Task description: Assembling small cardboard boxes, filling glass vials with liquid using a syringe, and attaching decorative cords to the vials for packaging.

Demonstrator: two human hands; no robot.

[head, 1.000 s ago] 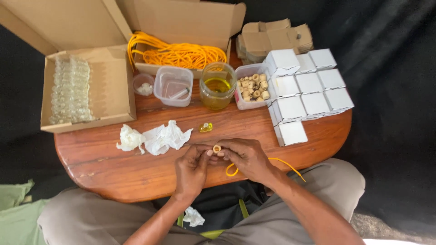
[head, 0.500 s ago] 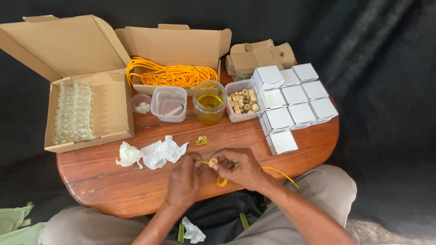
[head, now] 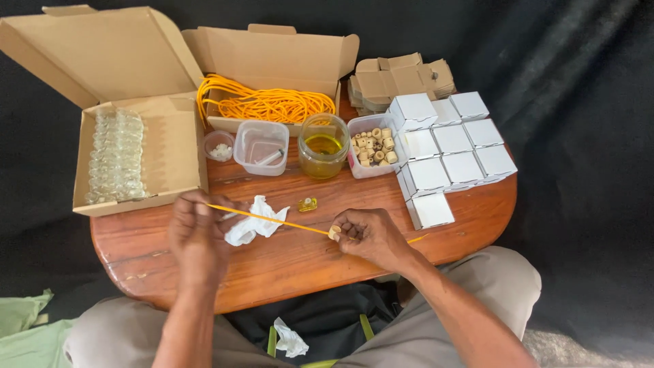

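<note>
My left hand (head: 197, 235) pinches the end of an orange cord (head: 272, 221) and holds it out to the left, above the crumpled white tissues (head: 253, 219). My right hand (head: 371, 235) grips a small wooden bead (head: 334, 233) that the cord runs through; the cord's tail (head: 417, 238) sticks out to the right of that hand. The cord is stretched straight between both hands, over the oval wooden table (head: 293, 266). A small yellow filled bottle (head: 308, 204) lies on the table just beyond the cord.
At the back stand a cardboard box of clear bottles (head: 116, 157), a box of orange cord (head: 266, 102), a glass jar of yellow oil (head: 323, 146), tubs of wooden beads (head: 371, 148) and small parts (head: 261, 146), white cartons (head: 449, 146) and flat brown cartons (head: 402, 75).
My left hand has moved left across the table, drawing the cord through the bead until it is taut. My right hand has stayed near the front edge with the bead.
</note>
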